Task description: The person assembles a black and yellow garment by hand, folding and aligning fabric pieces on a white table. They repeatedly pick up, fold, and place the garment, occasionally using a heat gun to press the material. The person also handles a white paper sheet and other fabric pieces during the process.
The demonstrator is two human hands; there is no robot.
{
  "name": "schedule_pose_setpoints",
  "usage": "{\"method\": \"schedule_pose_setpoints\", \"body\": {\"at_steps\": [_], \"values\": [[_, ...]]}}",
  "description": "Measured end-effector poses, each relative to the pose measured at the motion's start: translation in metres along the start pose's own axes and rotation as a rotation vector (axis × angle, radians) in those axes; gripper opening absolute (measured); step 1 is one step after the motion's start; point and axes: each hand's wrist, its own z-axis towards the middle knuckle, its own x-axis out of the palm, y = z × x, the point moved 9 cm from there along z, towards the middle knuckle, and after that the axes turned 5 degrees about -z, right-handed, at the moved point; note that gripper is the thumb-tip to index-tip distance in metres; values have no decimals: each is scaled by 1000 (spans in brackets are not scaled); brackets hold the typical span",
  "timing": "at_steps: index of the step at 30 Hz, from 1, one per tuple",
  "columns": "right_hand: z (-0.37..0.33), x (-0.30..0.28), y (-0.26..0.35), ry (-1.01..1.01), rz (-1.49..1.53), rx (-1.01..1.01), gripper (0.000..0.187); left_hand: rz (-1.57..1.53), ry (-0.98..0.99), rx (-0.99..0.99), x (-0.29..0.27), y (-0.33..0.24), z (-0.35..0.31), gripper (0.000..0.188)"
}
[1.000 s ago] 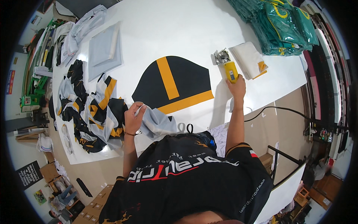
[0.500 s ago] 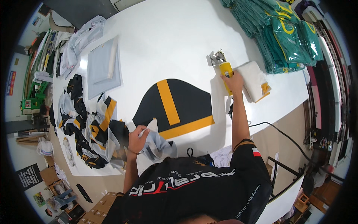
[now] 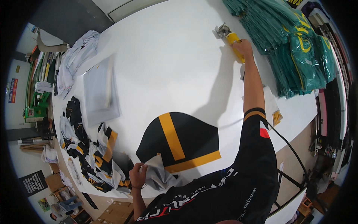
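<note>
My right hand [image 3: 243, 48] is wrapped round the yellow body of an electric rotary fabric cutter [image 3: 234, 39], at the far right of the white table [image 3: 160, 71]. The cutter's round metal head points away from me. Near the front edge, my left hand [image 3: 138, 175] is closed on a crumpled grey fabric scrap [image 3: 158, 174]. Beside that scrap lies a flat black fabric panel [image 3: 199, 138] with a curved top and mustard-yellow bands. The scrap overlaps its lower left corner.
Black, grey and yellow offcuts [image 3: 80, 143] are heaped at the left. Behind them lie a clear plastic packet [image 3: 99, 93] and pale cloth [image 3: 80, 58]. Bagged green garments [image 3: 298, 56] are piled at the right. The cutter's black cord [image 3: 287, 140] passes by my right arm, which partly hides a white folded stack [image 3: 270, 100].
My right hand has carried the cutter farther away across the table, past the white folded stack. My left hand stays on the grey scrap. The whole view has tilted, so the table sits lower.
</note>
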Motion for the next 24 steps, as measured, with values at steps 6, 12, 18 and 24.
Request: {"method": "schedule_pose_setpoints", "body": {"at_steps": [6, 12, 18, 24], "values": [[77, 0, 5, -102, -22, 37, 66, -117, -71, -64, 2, 46, -7, 25], [125, 3, 5, -16, -110, -6, 81, -12, -20, -70, 0, 8, 6, 23], [27, -20, 55, -527, -244, -176, 95, -19, 8, -126, 2, 10, 7, 24], [-198, 69, 120, -3, 503, -525, 55, -43, 41, 86, 6, -32, -2, 23]]}}
